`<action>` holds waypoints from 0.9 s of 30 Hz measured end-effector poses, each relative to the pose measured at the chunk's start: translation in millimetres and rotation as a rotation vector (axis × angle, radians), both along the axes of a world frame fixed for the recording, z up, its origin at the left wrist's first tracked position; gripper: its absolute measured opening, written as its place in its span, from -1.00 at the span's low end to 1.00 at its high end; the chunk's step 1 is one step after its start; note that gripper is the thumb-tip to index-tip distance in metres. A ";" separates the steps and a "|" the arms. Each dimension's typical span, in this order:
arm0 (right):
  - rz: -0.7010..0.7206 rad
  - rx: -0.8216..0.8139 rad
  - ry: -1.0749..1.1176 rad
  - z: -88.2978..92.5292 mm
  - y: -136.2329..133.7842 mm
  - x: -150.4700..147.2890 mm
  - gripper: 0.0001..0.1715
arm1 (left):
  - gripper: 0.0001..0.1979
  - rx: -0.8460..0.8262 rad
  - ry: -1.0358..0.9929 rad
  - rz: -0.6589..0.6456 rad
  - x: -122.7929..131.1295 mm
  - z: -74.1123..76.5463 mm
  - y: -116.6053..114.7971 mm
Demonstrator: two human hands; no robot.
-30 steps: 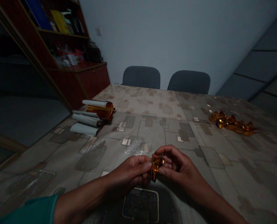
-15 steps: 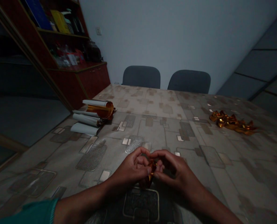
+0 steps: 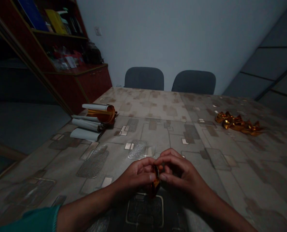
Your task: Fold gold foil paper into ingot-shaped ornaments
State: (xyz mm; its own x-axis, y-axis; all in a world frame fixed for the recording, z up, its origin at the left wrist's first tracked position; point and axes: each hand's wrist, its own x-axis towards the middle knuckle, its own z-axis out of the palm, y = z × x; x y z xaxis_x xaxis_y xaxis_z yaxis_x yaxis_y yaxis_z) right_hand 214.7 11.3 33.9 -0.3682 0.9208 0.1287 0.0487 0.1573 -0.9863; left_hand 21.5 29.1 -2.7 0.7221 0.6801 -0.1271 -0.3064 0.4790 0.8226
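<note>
My left hand (image 3: 136, 175) and my right hand (image 3: 179, 170) meet above the near edge of the patterned table cover (image 3: 157, 137). Between their fingertips both hands pinch a small crumpled piece of amber-gold foil (image 3: 155, 182), mostly hidden by the fingers. Far to the right, a heap of twisted gold foil pieces (image 3: 237, 124) lies on the table. Further left lie several white paper rolls (image 3: 86, 125), and an amber foil roll (image 3: 102, 113) rests on top of them. Neither hand touches these.
A dark red cabinet with shelves (image 3: 92, 83) stands beyond the table's left side, holding books and bags. Two dark grey chairs (image 3: 144, 79) stand at the far edge against a pale wall. A teal sleeve (image 3: 29, 220) covers my left forearm.
The foil, widely visible a second ago, is now mostly enclosed by my fingers. My hands have drawn closer together, and the view has shifted slightly.
</note>
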 end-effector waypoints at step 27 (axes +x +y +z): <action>0.120 -0.539 0.367 -5.3 -3.2 -4.6 -0.56 | -0.59 -0.068 0.112 0.049 -3.2 8.1 -1.3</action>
